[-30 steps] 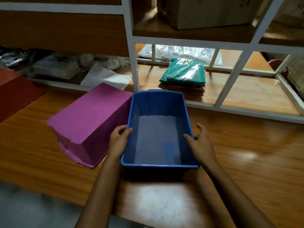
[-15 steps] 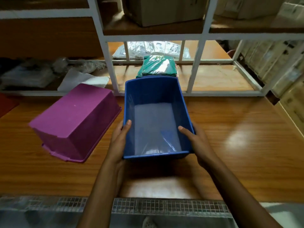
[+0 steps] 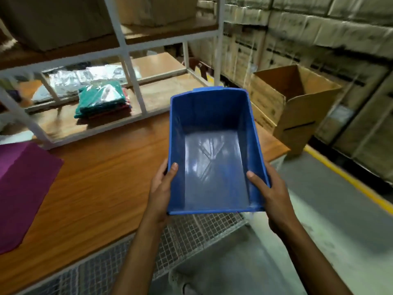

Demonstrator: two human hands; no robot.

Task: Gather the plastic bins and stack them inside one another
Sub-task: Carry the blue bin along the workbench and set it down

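Blue bin up in both hands, clear of the worktop!

We see the left hand (image 3: 161, 189) and right hand (image 3: 269, 188) each with its grip clamped on a long side of the open, empty blue bin (image 3: 214, 150), thumbs inside; the purple bin (image 3: 23, 188) lies overturned on the worktop (image 3: 102, 188), well left of the left grip.

Head camera looks down, close over table (image 3: 102, 188).
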